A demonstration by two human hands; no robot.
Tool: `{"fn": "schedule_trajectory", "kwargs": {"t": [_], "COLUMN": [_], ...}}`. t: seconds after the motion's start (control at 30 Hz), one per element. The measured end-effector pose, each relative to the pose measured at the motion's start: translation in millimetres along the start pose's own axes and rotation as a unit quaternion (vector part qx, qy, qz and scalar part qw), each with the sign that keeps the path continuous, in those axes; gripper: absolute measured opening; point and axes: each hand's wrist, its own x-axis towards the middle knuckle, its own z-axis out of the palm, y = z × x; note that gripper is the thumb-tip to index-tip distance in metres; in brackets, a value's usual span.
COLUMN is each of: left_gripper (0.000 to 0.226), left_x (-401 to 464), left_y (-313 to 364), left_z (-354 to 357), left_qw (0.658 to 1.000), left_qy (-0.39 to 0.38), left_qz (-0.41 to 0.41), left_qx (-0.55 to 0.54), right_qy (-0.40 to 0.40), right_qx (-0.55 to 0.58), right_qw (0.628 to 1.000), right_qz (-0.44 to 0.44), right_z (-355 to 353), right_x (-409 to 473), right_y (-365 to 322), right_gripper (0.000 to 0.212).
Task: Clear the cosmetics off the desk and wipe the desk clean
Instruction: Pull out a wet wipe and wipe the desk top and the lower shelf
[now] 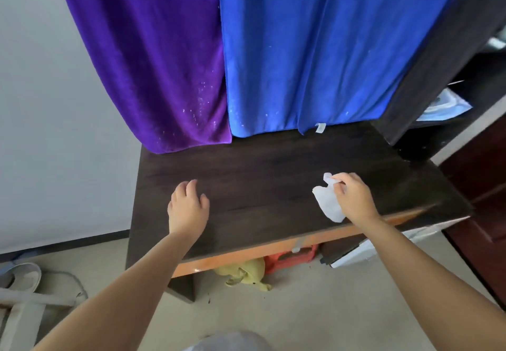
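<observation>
Right hand: the right hand [353, 197] is over the right part of the desk, fingers pinched shut round the top of a white wipe [328, 202].
White wipe: crumpled, it hangs from that pinch down to the desk top near the front edge; whether its lower end touches the wood I cannot tell.
Left hand: the left hand [189, 205] is loosely open and holds nothing, palm down, fingers curled a little, on or just above the left part of the desk.
Desk: the dark wooden desk [260, 170] shows a bare top between and around both hands, with an orange strip along its front edge.
Behind the desk: a purple towel [153, 57] hangs on the left and a blue towel [306, 49] on the right, side by side, their lower hems reaching the back of the desk top.
Under the desk: a yellow cloth bundle [246, 272] lies on the floor beside a red plastic item [290, 260].
Floor at left: a pale slipper [23, 275] lies well apart from the desk.
Right side: a dark shelf unit [443, 77] stands against the desk's far right corner.
</observation>
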Motion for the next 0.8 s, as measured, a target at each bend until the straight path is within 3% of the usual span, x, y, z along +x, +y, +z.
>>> {"fn": "schedule_trajectory", "kwargs": {"t": [0.4,0.57,0.8], "left_gripper": [0.044,0.045,0.044], "left_x": [-120,-157,-156], "left_y": [300,375,432], "left_z": [142,187,257], "left_qw": [0.961,0.943,0.929], "left_qy": [-0.126,-0.163,-0.195], "left_qz": [0.238,0.285,0.311], "left_qx": [-0.058,-0.045,-0.034], "right_qy": [0.108,0.144,0.141], "right_qx": [0.001,-0.003,0.02], "right_qw": [0.99,0.981,0.978], "right_qz": [0.095,0.129,0.152], "right_z": [-224,-272,-288], "right_x": [-71,-86,-65], "right_y": [223,288,350], "right_gripper": [0.029,0.027,0.024]}}
